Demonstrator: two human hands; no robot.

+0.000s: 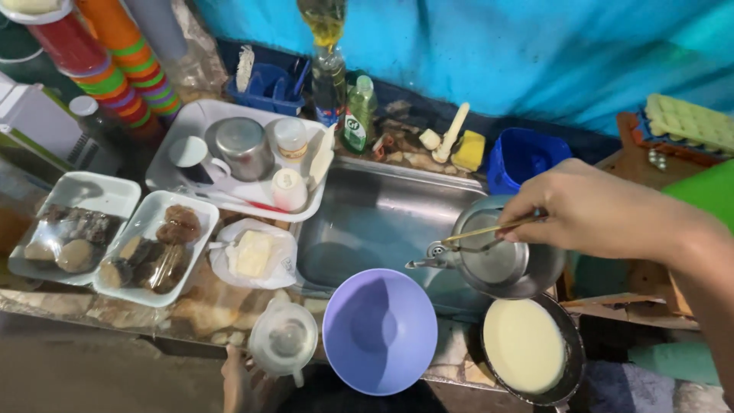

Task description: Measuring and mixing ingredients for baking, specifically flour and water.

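Observation:
My right hand [592, 210] reaches in from the right and pinches a thin wooden stick [489, 229]. The stick's tip points over an empty steel pot [501, 264] resting on the sink's right edge. A metal grip handle [427, 258] juts from the pot's left rim. Just below the pot sits a dark pan of pale batter [527, 344]. At the bottom edge my left hand [241, 382] grips the lower side of a clear plastic jug with a lid [283, 336]. An empty lilac bowl [380, 330] stands between the jug and the pan.
The steel sink [367, 206] lies in the middle. Left of it are two white trays of wrapped food [115, 237], a bagged block of butter [252, 255] and a white tray of cups and jars [245, 153]. Behind it are soap and oil bottles [344, 99] and a blue tub [524, 157].

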